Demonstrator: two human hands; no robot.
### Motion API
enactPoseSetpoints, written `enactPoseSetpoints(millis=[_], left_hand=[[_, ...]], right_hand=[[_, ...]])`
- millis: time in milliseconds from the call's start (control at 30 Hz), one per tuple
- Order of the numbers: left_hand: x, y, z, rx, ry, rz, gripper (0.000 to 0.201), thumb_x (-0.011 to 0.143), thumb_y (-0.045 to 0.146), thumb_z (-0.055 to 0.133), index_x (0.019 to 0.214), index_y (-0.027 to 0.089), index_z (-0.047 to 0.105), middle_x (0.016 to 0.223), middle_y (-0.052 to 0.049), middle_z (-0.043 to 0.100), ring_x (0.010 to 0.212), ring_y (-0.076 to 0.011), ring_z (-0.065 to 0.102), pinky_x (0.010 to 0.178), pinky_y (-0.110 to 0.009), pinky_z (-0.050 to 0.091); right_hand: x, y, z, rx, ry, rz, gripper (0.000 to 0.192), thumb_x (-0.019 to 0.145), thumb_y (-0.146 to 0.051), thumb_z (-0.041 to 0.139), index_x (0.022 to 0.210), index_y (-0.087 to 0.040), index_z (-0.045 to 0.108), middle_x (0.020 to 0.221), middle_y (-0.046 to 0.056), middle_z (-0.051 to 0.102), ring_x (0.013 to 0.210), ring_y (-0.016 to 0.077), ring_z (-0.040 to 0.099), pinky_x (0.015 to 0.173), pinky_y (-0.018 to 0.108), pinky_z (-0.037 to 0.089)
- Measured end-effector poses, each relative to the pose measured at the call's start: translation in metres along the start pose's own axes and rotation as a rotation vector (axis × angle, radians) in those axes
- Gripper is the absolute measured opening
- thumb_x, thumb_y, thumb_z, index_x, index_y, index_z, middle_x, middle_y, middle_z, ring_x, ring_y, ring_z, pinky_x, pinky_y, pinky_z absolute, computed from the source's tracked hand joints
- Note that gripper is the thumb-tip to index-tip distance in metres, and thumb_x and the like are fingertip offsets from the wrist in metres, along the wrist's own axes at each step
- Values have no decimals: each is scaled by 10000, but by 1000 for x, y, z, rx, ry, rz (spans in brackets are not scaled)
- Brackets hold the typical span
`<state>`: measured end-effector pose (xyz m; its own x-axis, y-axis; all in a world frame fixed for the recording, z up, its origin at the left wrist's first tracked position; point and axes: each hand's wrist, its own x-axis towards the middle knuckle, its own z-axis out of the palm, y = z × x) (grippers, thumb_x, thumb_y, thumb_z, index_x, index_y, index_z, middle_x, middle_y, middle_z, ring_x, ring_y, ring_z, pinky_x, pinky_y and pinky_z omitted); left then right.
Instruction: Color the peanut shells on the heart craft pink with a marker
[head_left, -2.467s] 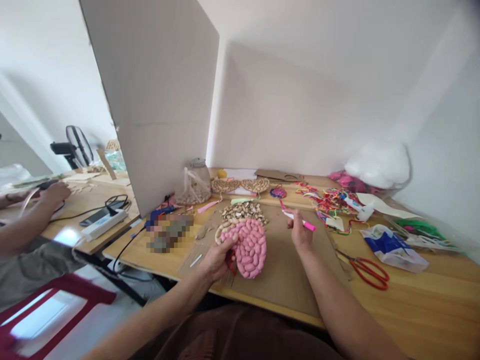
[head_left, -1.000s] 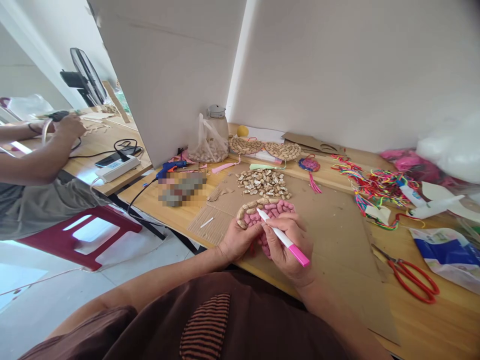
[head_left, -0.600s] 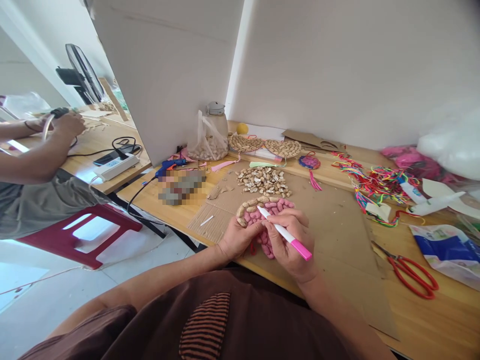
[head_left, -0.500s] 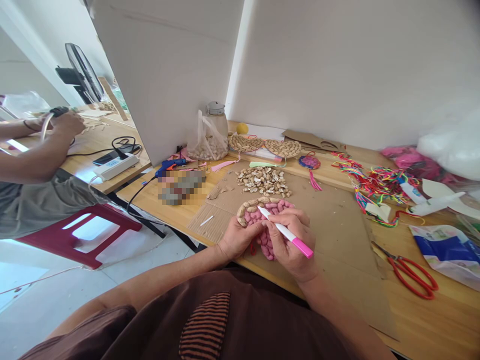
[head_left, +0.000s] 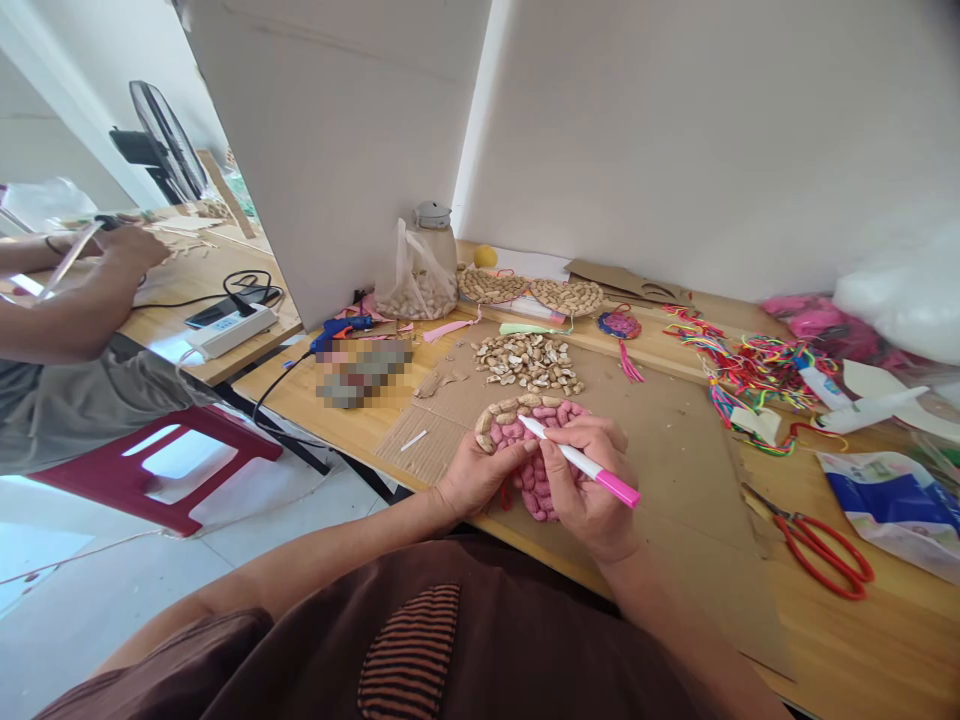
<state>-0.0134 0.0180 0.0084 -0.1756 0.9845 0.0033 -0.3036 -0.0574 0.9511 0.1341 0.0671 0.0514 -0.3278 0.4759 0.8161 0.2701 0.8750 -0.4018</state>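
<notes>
garment (head_left: 540, 630): dark brown | patch (head_left: 411, 650): black-and-rust stripes (one edge curved) | forearms (head_left: 345, 545): bare

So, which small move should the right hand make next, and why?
The right hand could perhaps move the tip of the marker onto the tan peanuts along the rim: they show no pink, unlike those beside them; the tip is near, and the left hand holds the peanut piece.

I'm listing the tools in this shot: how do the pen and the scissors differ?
The pen is white and pink; the scissors have red handles. The pen is in the right hand; the scissors lie on the table. Both tips point toward the picture's upper left.
</notes>
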Motion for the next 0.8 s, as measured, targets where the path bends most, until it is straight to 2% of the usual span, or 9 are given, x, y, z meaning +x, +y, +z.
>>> enactPoseSetpoints(millis=[200,367,567,700,800], left_hand=[[0,4,5,-53,72,1,404,756,536,845,767,169,676,504,18,579,389,-84,486,384,-208,422],[0,2,3,-24,44,-15,433,757,551,837,726,163,647,522,5,594,407,-88,503,391,-206,422],[0,1,1,-14,50,-37,382,770,519,839,799,176,674,502,17,595,356,-92,491,327,-201,386],[0,2,2,-15,28,-6,418,781,543,822,700,174,644,494,7,583,354,-91,491,331,-206,387],[0,2,3,-16,42,-9,420,773,544,829,708,167,654,495,0,589,362,-92,495,340,-207,392]], right_hand=[[0,4,-3,55,66,84,124,918,-160,670,1031,-210,663,979,81,676,998,238,651,915,461,560],[0,4,-1,75,-3,26,127,913,-171,688,1027,-222,664,965,66,697,985,234,660,972,496,549],[1,6,-3,57,61,92,122,927,-166,668,1035,-222,661,978,75,704,1018,248,669,931,485,564],[1,5,-2,73,18,39,123,912,-167,683,1021,-220,667,973,70,689,1004,237,662,963,486,560],[0,6,-1,47,21,30,126,907,-171,694,1018,-223,668,964,67,699,1002,238,660,980,493,548]])
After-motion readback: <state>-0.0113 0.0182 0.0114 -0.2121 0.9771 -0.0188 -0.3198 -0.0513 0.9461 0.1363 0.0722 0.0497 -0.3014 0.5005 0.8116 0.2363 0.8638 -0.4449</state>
